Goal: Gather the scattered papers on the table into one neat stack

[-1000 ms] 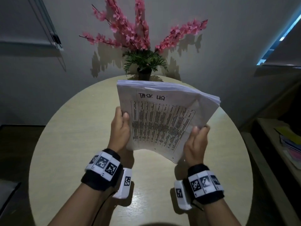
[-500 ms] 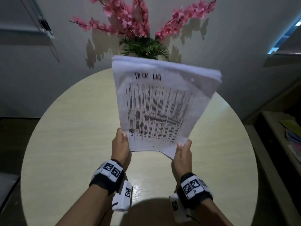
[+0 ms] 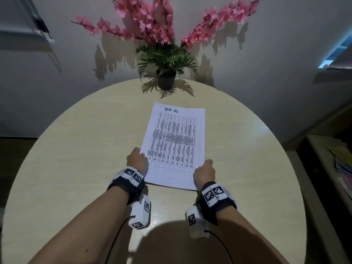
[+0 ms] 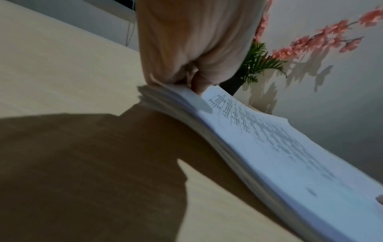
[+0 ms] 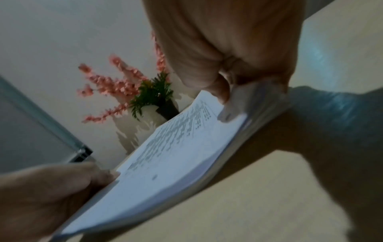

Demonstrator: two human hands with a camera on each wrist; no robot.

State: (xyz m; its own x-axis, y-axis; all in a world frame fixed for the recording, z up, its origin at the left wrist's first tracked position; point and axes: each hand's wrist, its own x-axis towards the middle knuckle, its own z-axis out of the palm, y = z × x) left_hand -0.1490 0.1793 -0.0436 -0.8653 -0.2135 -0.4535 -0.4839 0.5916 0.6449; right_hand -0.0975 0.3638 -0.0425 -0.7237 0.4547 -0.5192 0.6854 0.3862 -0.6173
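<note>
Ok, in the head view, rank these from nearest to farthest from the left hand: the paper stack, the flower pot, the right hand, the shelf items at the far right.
1. paper stack: pinched at its near left edge by the left hand.
2. right hand: across the stack, on its near right edge.
3. flower pot: at the table's far edge, beyond the stack.
4. shelf items: off the table, far right.

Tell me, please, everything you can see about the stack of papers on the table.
The stack of papers is a thick, squared-up pile of white sheets. Its top sheet carries a printed table with a handwritten heading. It lies lengthwise on the round beige table, in front of the potted plant. The left hand and right hand each grip a near side edge, thumbs on top, lifting that end slightly.
</note>
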